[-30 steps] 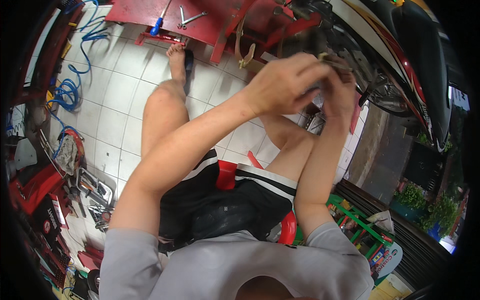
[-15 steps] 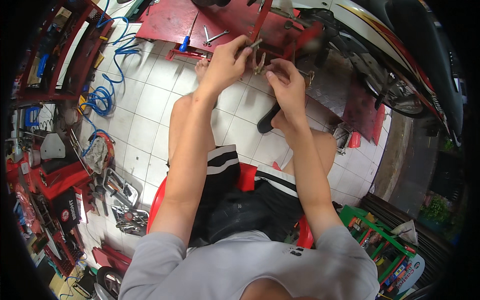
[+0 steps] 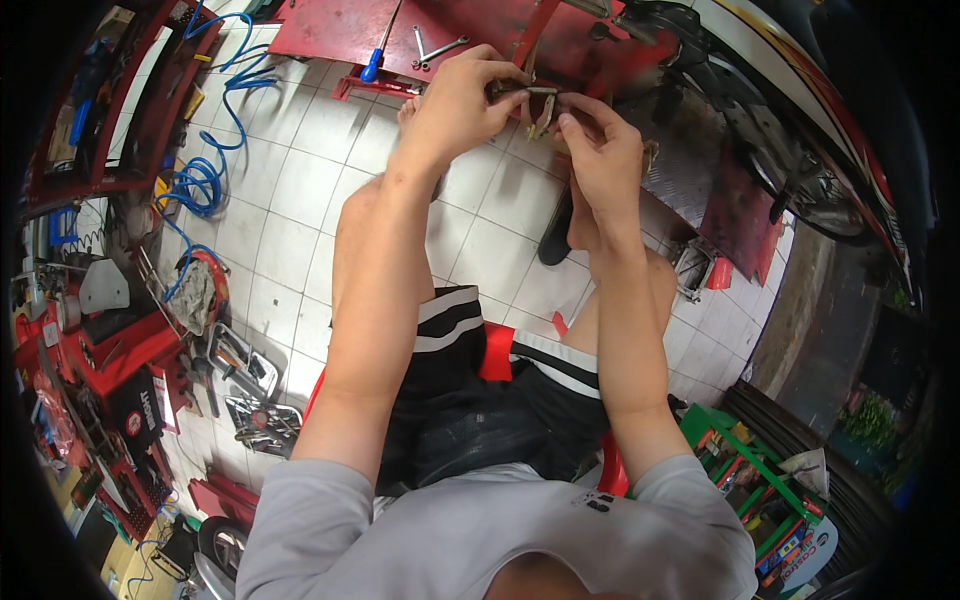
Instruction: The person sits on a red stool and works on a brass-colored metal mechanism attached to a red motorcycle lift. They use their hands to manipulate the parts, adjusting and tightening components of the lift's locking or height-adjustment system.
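My left hand (image 3: 468, 108) pinches a short metal pin (image 3: 541, 90) between thumb and fingertips. Just under the pin is a small forked metal bracket (image 3: 545, 116), dull and brownish, with its prongs hanging down. The fingertips of my right hand (image 3: 606, 142) are closed at the bracket's right side; the exact grip is partly hidden. Both hands are held out at the front edge of a red metal lift platform (image 3: 330, 32). On it, left of my hands, lie a blue-handled screwdriver (image 3: 371, 68) and two metal wrenches (image 3: 440, 50).
A motorcycle (image 3: 745, 130) stands on the platform at the right. A coiled blue air hose (image 3: 196, 185) runs over the white tiles at the left, near trays of tools (image 3: 262, 425). A green tool rack (image 3: 745, 480) is at the lower right.
My left hand has moved right with the pin, which is now level at the top of the bracket. My right hand has shifted slightly right and down. The view has shifted a little.
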`<state>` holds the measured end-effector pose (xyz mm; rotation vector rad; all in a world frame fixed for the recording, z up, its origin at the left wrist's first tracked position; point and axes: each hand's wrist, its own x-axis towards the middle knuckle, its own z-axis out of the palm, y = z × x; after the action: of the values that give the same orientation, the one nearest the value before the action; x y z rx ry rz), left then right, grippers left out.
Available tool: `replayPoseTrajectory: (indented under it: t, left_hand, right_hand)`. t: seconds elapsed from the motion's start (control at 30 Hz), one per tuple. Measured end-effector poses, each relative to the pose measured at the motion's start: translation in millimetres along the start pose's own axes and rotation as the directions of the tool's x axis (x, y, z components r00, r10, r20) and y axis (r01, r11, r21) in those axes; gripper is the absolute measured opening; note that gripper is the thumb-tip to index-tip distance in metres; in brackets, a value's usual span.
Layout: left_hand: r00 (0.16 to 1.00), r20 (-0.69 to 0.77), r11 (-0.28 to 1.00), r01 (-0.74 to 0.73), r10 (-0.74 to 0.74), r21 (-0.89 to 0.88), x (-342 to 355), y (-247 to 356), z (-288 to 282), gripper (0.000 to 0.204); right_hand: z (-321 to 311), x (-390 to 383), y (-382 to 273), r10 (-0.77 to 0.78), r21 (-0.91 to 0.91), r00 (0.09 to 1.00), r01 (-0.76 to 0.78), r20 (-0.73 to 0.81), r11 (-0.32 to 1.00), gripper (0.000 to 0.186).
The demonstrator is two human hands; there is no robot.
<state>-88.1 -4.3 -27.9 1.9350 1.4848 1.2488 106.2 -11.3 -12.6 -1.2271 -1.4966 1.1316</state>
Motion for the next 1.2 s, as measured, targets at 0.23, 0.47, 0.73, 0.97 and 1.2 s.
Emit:
replayPoseTrajectory:
  t: [0.23, 0.47, 0.73, 0.97, 1.2]
  left_hand:
    - [0.997, 0.081, 1.000, 0.014, -0.013, -0.009, 1, -2, -12, 0.021]
    - [0.988, 0.129, 0.996, 0.084, -0.081, -0.016, 3, 5, -11, 0.019]
    - [0.996, 0.080, 0.998, -0.048, 0.045, 0.040, 5, 4, -11, 0.018]
    - [0.997, 0.073, 1.000, -0.019, 0.020, -0.009, 4, 0, -9, 0.020]
    - [0.995, 0.099, 0.999, -0.027, 0.024, 0.026, 4, 9, -10, 0.023]
  right_hand:
    - [5, 3, 2, 0.019, -0.024, 0.998, -0.020, -0.062, 1.000, 0.019]
    - [5, 5, 6, -0.028, -0.166, 0.999, 0.023, -0.030, 0.986, 0.021]
    - [3, 2, 8, -0.030, -0.130, 1.000, 0.029, -0.007, 0.991, 0.022]
    - [3, 3, 10, -0.082, -0.142, 0.997, 0.080, -0.003, 0.987, 0.024]
    - [5, 5, 12, -0.073, -0.140, 0.997, 0.068, -0.032, 0.988, 0.024]
